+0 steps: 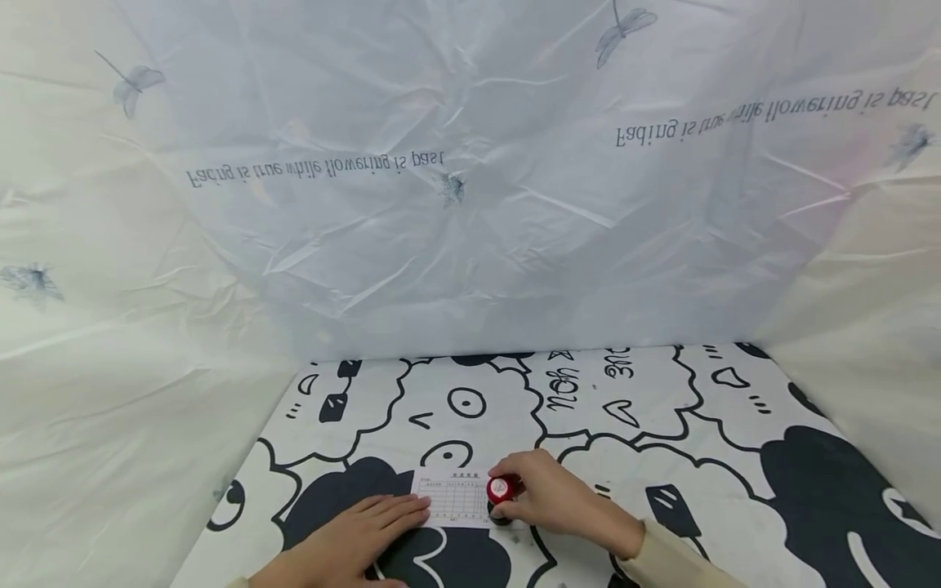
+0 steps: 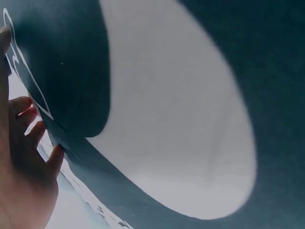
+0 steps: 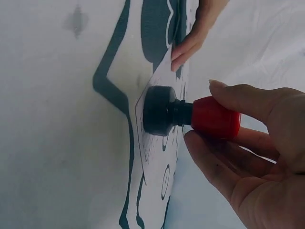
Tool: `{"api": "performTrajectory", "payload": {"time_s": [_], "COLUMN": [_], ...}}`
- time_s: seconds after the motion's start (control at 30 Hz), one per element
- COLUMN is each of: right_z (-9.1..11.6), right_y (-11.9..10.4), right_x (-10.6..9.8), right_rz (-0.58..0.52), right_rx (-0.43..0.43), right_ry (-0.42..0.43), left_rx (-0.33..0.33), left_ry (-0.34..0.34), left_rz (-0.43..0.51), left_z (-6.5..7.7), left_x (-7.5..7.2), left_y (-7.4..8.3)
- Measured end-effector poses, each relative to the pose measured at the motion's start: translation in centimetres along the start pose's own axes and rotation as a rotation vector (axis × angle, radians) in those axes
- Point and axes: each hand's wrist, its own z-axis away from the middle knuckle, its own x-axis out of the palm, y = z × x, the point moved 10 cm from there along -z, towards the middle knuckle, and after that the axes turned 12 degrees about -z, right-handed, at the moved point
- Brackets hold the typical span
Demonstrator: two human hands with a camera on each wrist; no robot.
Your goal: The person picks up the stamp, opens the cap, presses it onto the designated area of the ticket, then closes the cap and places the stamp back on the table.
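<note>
A white printed form with a ruled table lies on the patterned cloth in the head view. My left hand rests on its left edge with straight fingers. My right hand grips a round stamp by its red handle, thumb on one side and fingers on the other. In the right wrist view the stamp's black base stands against the right end of the paper. The left wrist view shows the fingers of the left hand at the left edge, with the cloth beyond.
A white cloth with black cartoon faces covers the table. Pale plastic sheeting with dragonfly prints and lettering hangs behind it and along both sides. Small grey smudges mark the cloth near the stamp.
</note>
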Motion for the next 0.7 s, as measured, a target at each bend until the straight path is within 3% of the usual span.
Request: {"api": "performTrajectory", "payload": {"time_s": [0.23,0.43,0.57,0.7], "right_z": [0.4,0.9,1.3,1.5], "right_y": [-0.5,-0.8,-0.5,-0.2], "right_x": [-2.1,-4.1,-4.9,-5.2], "right_rz": [-0.039,-0.024,-0.04,-0.054], "right_rx": [-0.04,-0.071,-0.064,-0.046], "right_ry": [0.076,0.15,0.174,0.188], "left_rx": [-0.08,-0.196,-0.371,-0.635], "left_ry": [-0.025,0.012,0.052,0.065], "left_rz": [0.139,0.228,0.327,0.543], "left_z": [-0.5,-1.1,-1.5,-1.1], "left_x": [-1.0,-1.4,-1.5,-0.7], "left_y": [-0.5,-1.3,-2.9,-5.5]}}
